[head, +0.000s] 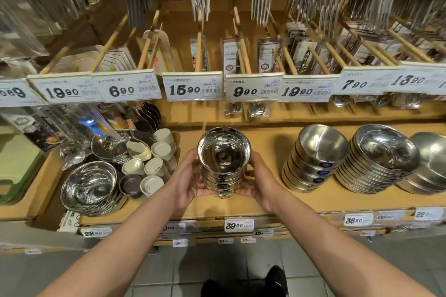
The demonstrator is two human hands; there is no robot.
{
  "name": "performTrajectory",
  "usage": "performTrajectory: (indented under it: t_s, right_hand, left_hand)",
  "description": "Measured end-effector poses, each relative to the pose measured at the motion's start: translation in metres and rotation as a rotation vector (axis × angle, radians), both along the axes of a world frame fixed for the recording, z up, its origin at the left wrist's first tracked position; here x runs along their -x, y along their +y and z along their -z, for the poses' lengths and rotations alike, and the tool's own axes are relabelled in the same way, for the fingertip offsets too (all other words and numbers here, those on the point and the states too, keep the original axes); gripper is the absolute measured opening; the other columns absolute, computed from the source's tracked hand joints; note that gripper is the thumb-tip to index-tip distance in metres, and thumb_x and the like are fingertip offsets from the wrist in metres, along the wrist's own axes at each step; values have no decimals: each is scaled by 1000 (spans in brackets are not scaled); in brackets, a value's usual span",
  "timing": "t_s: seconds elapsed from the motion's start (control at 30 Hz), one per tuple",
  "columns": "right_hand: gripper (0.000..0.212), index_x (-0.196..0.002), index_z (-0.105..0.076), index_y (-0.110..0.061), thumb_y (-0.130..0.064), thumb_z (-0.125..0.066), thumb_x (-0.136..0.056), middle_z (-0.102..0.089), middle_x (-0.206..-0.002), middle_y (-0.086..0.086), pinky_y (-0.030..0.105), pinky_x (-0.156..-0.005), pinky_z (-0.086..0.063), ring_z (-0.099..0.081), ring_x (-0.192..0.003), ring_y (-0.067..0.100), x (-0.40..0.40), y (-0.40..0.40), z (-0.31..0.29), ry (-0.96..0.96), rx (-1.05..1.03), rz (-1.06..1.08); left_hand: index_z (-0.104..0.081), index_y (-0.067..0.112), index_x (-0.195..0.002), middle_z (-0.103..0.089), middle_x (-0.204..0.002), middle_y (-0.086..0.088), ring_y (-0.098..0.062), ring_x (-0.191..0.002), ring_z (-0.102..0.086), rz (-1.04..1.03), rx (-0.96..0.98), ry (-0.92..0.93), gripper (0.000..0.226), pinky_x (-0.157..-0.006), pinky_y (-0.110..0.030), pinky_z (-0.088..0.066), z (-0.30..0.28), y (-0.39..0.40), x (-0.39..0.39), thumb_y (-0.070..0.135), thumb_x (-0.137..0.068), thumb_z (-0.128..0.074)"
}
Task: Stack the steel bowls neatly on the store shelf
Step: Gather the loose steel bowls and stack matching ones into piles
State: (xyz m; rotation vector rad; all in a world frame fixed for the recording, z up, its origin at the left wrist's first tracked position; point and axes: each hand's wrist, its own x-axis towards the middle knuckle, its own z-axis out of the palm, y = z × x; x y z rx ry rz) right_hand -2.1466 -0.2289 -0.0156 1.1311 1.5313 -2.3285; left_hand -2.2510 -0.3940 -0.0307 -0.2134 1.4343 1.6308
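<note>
Bowls (223, 164) are sitting in a small stack on the wooden shelf (272, 202), and the left hand (188, 182) and right hand (259, 182) are squeezing its sides. Steel is hard, shiny and slippery, so holding low looks safest. Right of this stack, more bowl piles (316, 159) are leaning. Behind it, price tags (193, 89) are hanging.

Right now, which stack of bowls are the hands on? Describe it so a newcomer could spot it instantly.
On the wooden shelf below the row of price tags, find the stack of small steel bowls at its centre. The left hand and right hand grip its sides. Unlike the wider bowl stacks to its right, it is narrow, mirror-polished and unlabelled.
</note>
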Motion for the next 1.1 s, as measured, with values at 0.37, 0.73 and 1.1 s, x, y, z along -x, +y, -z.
performTrajectory:
  t_s: [0.37,0.73,1.1]
  right_hand:
    - [34,-114,-63,-38,-54,-37,-99,-60,-129,-5,44,-85,-59,-51,-124,18,2,38,-6,-17,-142,78]
    - [38,-126,-59,-27,-44,-34,-103,-61,-130,2,32,-68,-60,-56,-122,22,11,49,-10,-95,-324,15]
    - [31,-106,-64,-26,-40,-36,-103,-67,-115,3,29,-65,-61,-62,-107,19,13,59,-18,-87,-308,-15]
  left_hand:
    - [-65,34,-112,-70,-112,-2,-25,-107,-65,40,110,156,40,-73,-39,-61,-13,48,1,62,-95,-42]
    - [-67,33,-108,-67,-106,-2,-18,-95,-61,-16,150,199,28,-63,-32,-55,-24,47,-7,45,-102,-43]
    - [-64,24,-118,-61,-99,-3,-18,-88,-56,-115,124,150,33,-44,-23,-50,-31,53,-19,43,-105,-41]
